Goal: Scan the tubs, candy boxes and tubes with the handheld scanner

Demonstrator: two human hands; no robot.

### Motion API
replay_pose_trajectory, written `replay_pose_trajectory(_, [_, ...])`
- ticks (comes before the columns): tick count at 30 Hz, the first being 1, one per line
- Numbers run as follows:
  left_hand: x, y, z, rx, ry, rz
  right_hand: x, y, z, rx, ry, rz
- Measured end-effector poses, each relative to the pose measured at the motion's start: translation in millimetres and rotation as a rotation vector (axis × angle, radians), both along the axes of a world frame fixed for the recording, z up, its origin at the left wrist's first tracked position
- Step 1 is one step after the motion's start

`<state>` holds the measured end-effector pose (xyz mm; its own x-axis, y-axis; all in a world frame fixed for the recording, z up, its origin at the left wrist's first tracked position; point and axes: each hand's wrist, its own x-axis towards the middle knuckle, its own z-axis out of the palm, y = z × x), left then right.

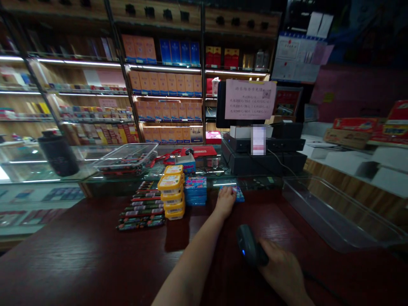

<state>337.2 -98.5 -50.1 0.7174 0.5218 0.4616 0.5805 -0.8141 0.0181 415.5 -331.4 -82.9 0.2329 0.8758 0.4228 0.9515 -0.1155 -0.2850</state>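
Note:
My left hand (227,199) reaches forward over the table, its fingers curled at a small blue patterned packet (239,194), which it partly covers. My right hand (280,265) is wrapped around the handle of a dark barcode scanner (247,245) with a lit blue light; its cable runs off to the lower right. Left of my left hand stands a stack of similar blue packets (195,196). Beside that stack rise yellow plastic tubs (172,195), piled on one another. Several dark, slim stick-shaped packs (142,210) lie in rows further left.
An empty clear plastic bin (338,231) sits on the right. Behind the table, a glass counter carries a clear tray of sticks (127,159), a black canister (59,154), and a register (264,159) with a paper notice (250,100). Stocked shelves (165,83) line the back.

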Motion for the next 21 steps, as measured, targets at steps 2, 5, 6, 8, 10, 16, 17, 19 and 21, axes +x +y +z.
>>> replay_pose_trajectory(2, [-3.7,1.6,-7.0,-0.107,-0.064,-0.031,-0.2,-0.3,1.5,-0.019,-0.005,-0.009])
replay_pose_trajectory(5, [-14.1,4.2,-13.8,-0.221,-0.213,0.077,-1.0,-1.0,4.6,-0.032,-0.005,-0.007])
replay_pose_trajectory(6, [-17.3,5.0,-15.5,-0.249,-0.275,0.14,-1.4,-1.1,5.6,-0.035,-0.001,-0.009])
replay_pose_trajectory(8, [-21.6,6.8,-18.2,-0.307,-0.39,0.228,-2.1,-1.4,7.4,-0.045,0.009,-0.016])
replay_pose_trajectory(10, [-21.9,8.5,-20.2,-0.357,-0.47,0.24,-2.5,-1.6,8.6,-0.051,0.011,-0.018])
replay_pose_trajectory(16, [-9.5,13.0,-20.5,-0.404,-0.529,0.211,-1.3,-1.6,7.9,-0.073,-0.007,-0.019])
replay_pose_trajectory(17, [-7.7,13.5,-20.1,-0.406,-0.526,0.208,-1.1,-1.5,7.6,-0.069,-0.005,-0.02])
replay_pose_trajectory(19, [-5.8,13.8,-19.1,-0.414,-0.519,0.206,-0.8,-1.2,7.4,-0.054,-0.005,-0.024])
replay_pose_trajectory(21, [-6.7,12.2,-17.1,-0.422,-0.502,0.204,-0.8,-1.1,7.6,-0.039,-0.013,-0.028])
